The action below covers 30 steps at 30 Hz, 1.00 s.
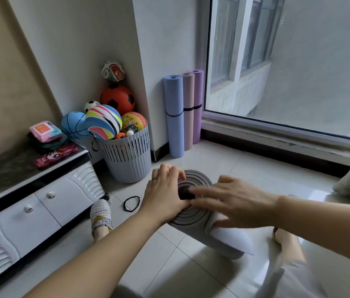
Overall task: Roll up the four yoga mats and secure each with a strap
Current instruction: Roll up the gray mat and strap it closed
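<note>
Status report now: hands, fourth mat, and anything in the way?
Left hand, right hand on end of grey mat. Rolled, unstrapped. Black strap on floor beside it. Nothing in the way.

No word or number can be read for certain. The yellow-orange rubber ball (134,123) in the grey slotted plastic basket (126,155), far left, bears small dark characters above a cartoon, too small to make out. The patchwork ball (113,71) at the top shows a white mark on red. On the dark counter (4,175), left, a pink packet (45,130) has a blurred red label, and a magenta wrapper (56,157) shows only a cartoon face.
</note>
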### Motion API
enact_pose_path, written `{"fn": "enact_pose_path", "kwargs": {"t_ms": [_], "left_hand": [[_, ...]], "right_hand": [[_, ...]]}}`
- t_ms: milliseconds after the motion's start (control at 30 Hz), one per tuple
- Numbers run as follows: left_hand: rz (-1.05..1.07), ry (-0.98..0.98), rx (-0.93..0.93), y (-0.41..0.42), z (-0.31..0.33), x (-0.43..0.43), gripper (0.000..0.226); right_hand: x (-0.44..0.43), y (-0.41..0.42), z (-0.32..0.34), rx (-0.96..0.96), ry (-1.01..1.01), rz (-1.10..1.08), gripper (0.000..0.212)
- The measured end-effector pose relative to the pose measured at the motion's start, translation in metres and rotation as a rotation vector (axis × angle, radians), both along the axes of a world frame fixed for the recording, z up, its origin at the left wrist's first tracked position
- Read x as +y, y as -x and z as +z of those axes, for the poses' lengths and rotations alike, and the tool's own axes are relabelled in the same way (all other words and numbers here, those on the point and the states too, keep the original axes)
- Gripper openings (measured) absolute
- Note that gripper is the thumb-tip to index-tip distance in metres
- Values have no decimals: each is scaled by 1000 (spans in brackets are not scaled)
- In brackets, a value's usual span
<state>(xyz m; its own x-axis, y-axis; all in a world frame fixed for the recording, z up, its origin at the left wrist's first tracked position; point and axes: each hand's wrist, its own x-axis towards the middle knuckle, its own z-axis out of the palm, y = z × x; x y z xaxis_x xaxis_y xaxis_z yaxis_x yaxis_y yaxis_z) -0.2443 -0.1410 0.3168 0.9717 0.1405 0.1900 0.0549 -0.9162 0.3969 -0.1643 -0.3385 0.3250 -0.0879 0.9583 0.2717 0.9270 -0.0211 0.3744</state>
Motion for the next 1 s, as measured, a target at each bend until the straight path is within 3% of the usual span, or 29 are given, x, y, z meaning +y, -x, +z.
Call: {"fn": "enact_pose_path", "kwargs": {"t_ms": [100, 300, 467, 533, 633, 700, 1000], "left_hand": [[50, 65, 21, -8, 3, -3, 45], [24, 136, -38, -30, 11, -15, 34], [-121, 345, -286, -19, 3, -27, 15], [-206, 246, -363, -11, -11, -32, 7], [-208, 3, -359, -11, -37, -45, 31], [-116, -41, -352, -18, -43, -53, 39], [51, 242, -370, -66, -50, -86, 44]], "right_hand": [[-3, -8, 11, 45, 48, -182, 83], [-1, -26, 27, 142, 194, -310, 72], [-14, -36, 25, 254, 175, -439, 74], [-21, -42, 27, 285, 159, -566, 76], [-23, -50, 33, 302, 155, -668, 75], [-21, -52, 34, 313, 144, -695, 74], [-27, -74, 26, 373, 21, -788, 76]]}}
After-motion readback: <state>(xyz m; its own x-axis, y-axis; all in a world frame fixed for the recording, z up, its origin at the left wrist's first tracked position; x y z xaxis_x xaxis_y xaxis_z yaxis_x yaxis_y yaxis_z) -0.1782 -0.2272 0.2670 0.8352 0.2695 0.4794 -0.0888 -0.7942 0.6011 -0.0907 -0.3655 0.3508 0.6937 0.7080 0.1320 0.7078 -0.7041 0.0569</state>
